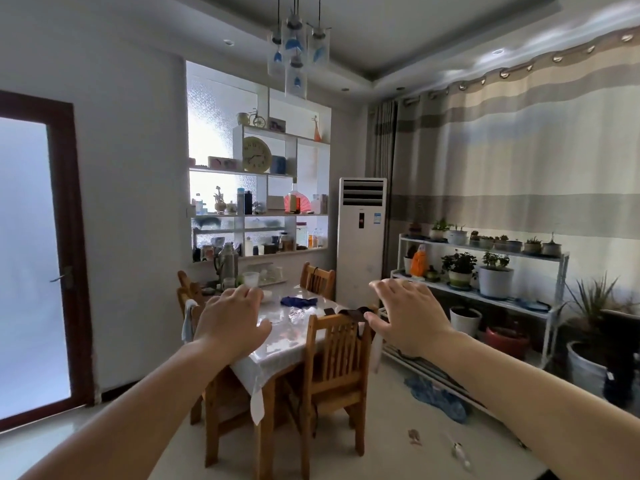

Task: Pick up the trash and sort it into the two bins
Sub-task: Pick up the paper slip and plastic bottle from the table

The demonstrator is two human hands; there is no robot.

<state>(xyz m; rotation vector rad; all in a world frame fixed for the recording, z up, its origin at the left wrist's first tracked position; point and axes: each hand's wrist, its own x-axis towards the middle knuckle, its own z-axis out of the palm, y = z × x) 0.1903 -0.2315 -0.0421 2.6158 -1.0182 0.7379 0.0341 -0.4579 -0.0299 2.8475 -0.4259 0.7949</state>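
Note:
Both my arms are stretched out in front of me at chest height. My left hand [231, 320] is open, palm down, fingers slightly curled, holding nothing. My right hand [408, 315] is open too, fingers spread, empty. On the floor at the lower right lie a small brown scrap [414, 437], a clear crumpled wrapper [460, 451] and a blue crumpled cloth or bag [438, 398]. On the table lie a dark blue crumpled item [298, 301] and clear plastic wrapping [298, 314]. No bins are in view.
A dining table [277, 355] with a plastic cover and wooden chairs [337, 368] stands straight ahead. A white plant rack [485, 296] with pots lines the right wall. A standing air conditioner [362, 237] is behind the table, a frosted glass door [31, 265] at left.

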